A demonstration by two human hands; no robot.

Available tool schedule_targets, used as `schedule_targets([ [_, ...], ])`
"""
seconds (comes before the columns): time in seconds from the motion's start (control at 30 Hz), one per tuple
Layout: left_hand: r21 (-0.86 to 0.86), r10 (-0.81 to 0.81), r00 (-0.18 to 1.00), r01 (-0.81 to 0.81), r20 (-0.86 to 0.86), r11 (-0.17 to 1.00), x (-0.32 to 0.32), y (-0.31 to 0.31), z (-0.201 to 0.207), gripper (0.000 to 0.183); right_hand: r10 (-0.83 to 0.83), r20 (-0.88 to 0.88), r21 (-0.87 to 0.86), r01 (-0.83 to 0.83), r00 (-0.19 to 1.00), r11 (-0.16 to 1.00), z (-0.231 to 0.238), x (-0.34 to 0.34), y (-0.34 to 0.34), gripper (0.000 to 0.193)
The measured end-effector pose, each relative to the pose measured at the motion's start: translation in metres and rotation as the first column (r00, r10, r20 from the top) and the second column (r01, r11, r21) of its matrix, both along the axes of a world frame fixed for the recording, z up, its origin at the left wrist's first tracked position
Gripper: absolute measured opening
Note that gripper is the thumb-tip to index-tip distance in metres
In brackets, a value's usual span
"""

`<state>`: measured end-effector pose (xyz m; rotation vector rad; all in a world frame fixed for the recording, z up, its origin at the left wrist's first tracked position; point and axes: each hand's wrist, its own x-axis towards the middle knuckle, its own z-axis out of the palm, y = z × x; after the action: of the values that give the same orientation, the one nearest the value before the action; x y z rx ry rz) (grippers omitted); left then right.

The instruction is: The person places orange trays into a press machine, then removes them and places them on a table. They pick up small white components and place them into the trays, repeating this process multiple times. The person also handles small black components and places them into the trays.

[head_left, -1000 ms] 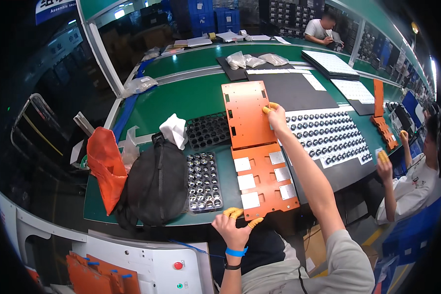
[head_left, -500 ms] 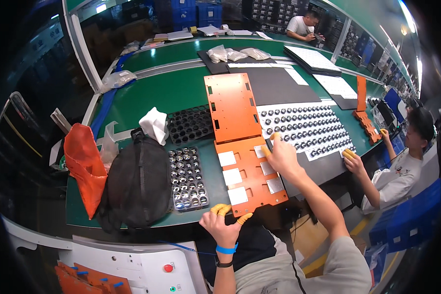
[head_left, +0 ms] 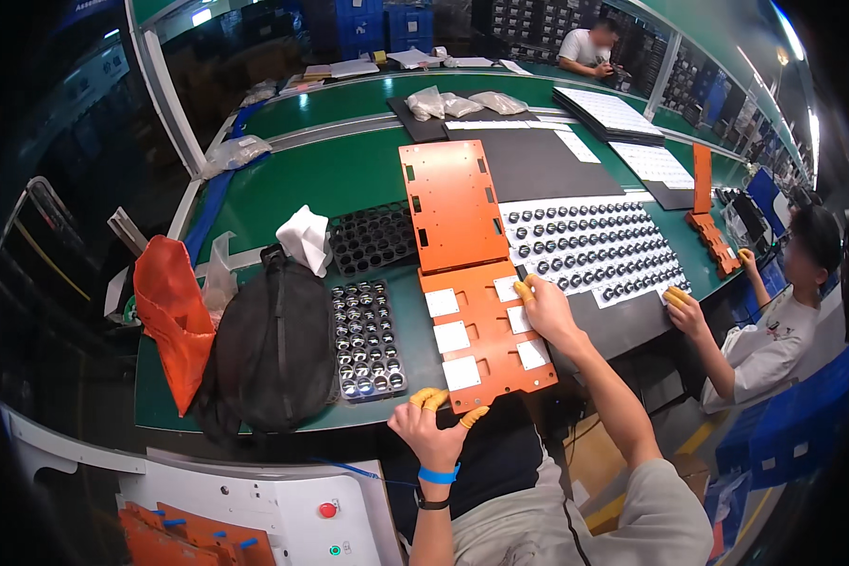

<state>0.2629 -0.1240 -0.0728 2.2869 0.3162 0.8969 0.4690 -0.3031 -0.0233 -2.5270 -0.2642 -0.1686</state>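
Orange flat fixture plate (head_left: 486,335) with white square pads now lies at the green bench's (head_left: 349,174) near edge. Right hand (head_left: 549,311), open, has come back from the far plate onto it; left hand (head_left: 436,426) pinches its near edge; black parts tray (head_left: 363,340) alongside

The right hand (head_left: 549,316) hides part of the near orange plate (head_left: 486,332) — the tiny parts in the dark tray (head_left: 363,340) stay unreadable.

Left hand (head_left: 431,426) grips near edge of orange plate (head_left: 486,330) w/ white squares; right hand (head_left: 547,311) rests on its right side. Black tray (head_left: 363,340) w/ parts beside, black bag (head_left: 274,349) further left.
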Motion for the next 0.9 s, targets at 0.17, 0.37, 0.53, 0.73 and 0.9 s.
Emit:
schedule_targets([
  [0.17, 0.007, -0.024, 1.0, 0.024, -0.009, 1.0, -0.002, -0.003, 0.002, 0.063, -0.023, -0.007, 0.021, 0.023, 1.0, 1.0, 0.005, -0.003, -0.006, 0.029],
  [0.37, 0.05, -0.002, 1.0, 0.003, -0.012, 0.999, 0.0, 0.001, -0.005, 0.064, 0.027, 0.155, 0.024, -0.031, 0.988, 0.999, 0.035, -0.022, -0.005, 0.022],
  [0.53, 0.062, -0.012, 1.0, 0.013, -0.021, 0.998, 0.002, 0.0, -0.008, 0.065, 0.284, 0.319, -0.167, -0.242, 0.904, 0.956, 0.033, -0.027, -0.064, 0.019],
  [0.73, 0.084, -0.044, 0.999, 0.046, -0.022, 0.995, 0.003, 0.004, -0.007, 0.067, 0.511, 0.477, -0.611, -0.148, 0.715, 0.778, 0.024, -0.003, -0.152, 0.017],
  [0.9, 0.084, -0.05, 0.998, 0.053, -0.035, 0.995, 0.003, 0.004, -0.009, 0.07, 0.616, 0.569, -0.64, -0.177, 0.545, 0.748, 0.016, -0.013, -0.161, 0.02],
])
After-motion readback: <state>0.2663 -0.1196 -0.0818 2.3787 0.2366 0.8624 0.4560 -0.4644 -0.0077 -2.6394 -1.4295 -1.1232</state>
